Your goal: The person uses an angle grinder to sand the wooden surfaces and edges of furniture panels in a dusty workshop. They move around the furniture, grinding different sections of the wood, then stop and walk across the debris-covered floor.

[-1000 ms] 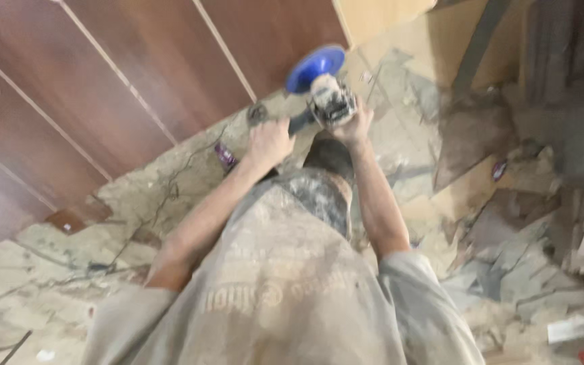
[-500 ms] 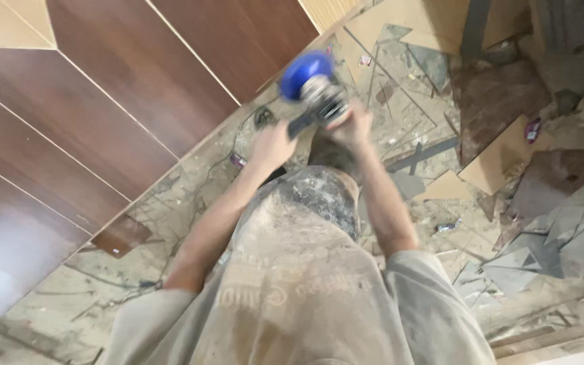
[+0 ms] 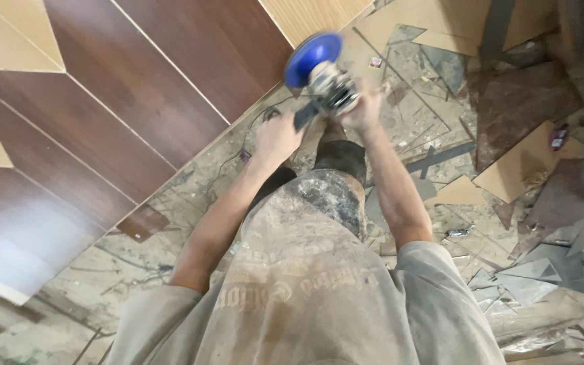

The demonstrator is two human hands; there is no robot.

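I hold an angle grinder (image 3: 327, 84) with a blue disc guard (image 3: 313, 59) out in front of me, above a dusty floor. My left hand (image 3: 277, 138) grips the grinder's dark rear handle. My right hand (image 3: 363, 108) wraps the grey body near the head. The blue guard hangs close to the edge of the laid dark brown wood-look planks (image 3: 170, 88). My dusty beige shirt (image 3: 305, 284) and one dark knee (image 3: 339, 159) fill the lower middle of the view.
Laid planks in dark brown and light tan (image 3: 309, 15) cover the left and top. Bare screed with adhesive marks lies below. Offcuts of board and grey tile shards (image 3: 528, 277) litter the right side. A small brown offcut (image 3: 142, 222) lies by the plank edge.
The view has swung, so the planks take up more of the left. Both hands keep hold of the grinder, which sits a little higher and more central.
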